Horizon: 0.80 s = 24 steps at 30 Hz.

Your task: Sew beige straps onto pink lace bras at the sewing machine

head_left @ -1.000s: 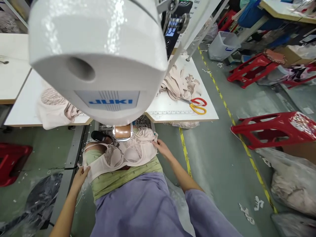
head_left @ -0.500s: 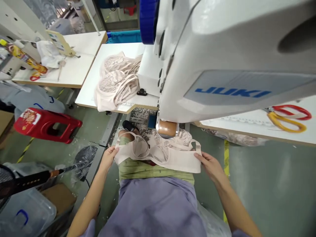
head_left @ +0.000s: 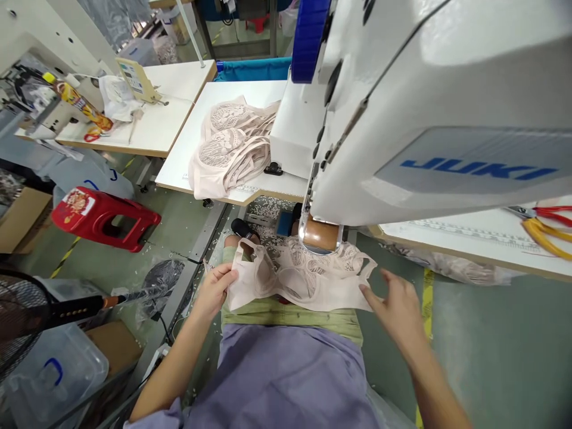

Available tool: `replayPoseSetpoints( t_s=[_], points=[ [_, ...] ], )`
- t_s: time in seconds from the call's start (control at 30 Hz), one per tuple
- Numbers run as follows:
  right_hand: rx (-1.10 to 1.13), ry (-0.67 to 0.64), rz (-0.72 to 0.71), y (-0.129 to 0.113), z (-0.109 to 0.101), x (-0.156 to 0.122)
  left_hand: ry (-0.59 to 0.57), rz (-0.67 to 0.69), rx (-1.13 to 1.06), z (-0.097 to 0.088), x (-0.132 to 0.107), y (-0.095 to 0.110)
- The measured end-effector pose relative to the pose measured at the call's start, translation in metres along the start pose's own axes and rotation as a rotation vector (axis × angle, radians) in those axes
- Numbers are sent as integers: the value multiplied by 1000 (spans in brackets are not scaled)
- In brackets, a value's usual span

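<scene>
A pale beige bra point(head_left: 297, 283) with lace lies stretched across my lap, its inner cup sides facing up. My left hand point(head_left: 214, 292) pinches its left wing between thumb and fingers. By the opposite end, my right hand point(head_left: 397, 307) has its thumb and fingers spread apart. The right thumb tip is at the edge of the bra's wing, and nothing is gripped between the fingers. Just beyond the bra, the rounded end of the white sewing machine point(head_left: 429, 131) with its brown cap hangs above the lace.
Several stacked beige bras point(head_left: 236, 149) lie on the white table point(head_left: 179, 176) at the left. Scissors point(head_left: 543, 229) with red and yellow handles rest on the right tabletop. A red stool point(head_left: 105, 217), a fan point(head_left: 22, 322) and a clear plastic bin point(head_left: 58, 375) stand to my left.
My right hand has let go of the bra's right end and its fingers have spread. My left hand has moved slightly right, and the bra hangs looser. The view has shifted left.
</scene>
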State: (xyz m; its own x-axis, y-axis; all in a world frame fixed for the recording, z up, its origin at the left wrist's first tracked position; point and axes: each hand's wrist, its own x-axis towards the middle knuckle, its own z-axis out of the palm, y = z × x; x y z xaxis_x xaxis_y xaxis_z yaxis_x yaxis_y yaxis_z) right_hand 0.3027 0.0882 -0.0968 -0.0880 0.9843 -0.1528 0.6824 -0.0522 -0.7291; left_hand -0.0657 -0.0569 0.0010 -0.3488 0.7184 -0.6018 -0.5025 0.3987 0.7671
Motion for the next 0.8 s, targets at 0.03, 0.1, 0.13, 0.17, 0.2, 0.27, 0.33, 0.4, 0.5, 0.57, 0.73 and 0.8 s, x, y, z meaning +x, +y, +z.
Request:
replayPoseSetpoints(
  t_s=[0.03,0.1,0.13,0.17,0.2,0.27,0.33,0.4,0.5,0.57,0.73,0.8],
  points=[
    [-51,41,-87,-14,4,-3,-18,-12,1,6,-4,1],
    [27,-23,-202,-52,14,-14,-55,-30,24,18,-11,2],
    [122,-122,-250,-74,20,-21,-73,-35,39,24,-14,2],
    [206,-212,-333,-97,27,-27,-89,-36,53,30,-16,3],
    [266,-269,-445,-118,34,-32,-102,-32,68,35,-19,3],
    [355,-314,-590,-154,46,-39,-124,-12,96,44,-23,2],
    [374,-291,-655,-175,55,-40,-144,5,123,51,-25,1],
    [340,-245,-690,-183,61,-37,-163,9,133,55,-26,-1],
    [247,-192,-745,-177,63,-30,-166,6,113,58,-25,-3],
    [186,-177,-736,-169,61,-26,-146,-14,77,60,-25,-2],
    [207,-51,-444,-145,49,-14,-116,-97,-7,66,-29,7],
    [281,-26,-344,-139,44,-12,-121,-110,-32,68,-32,10]
  ],
)
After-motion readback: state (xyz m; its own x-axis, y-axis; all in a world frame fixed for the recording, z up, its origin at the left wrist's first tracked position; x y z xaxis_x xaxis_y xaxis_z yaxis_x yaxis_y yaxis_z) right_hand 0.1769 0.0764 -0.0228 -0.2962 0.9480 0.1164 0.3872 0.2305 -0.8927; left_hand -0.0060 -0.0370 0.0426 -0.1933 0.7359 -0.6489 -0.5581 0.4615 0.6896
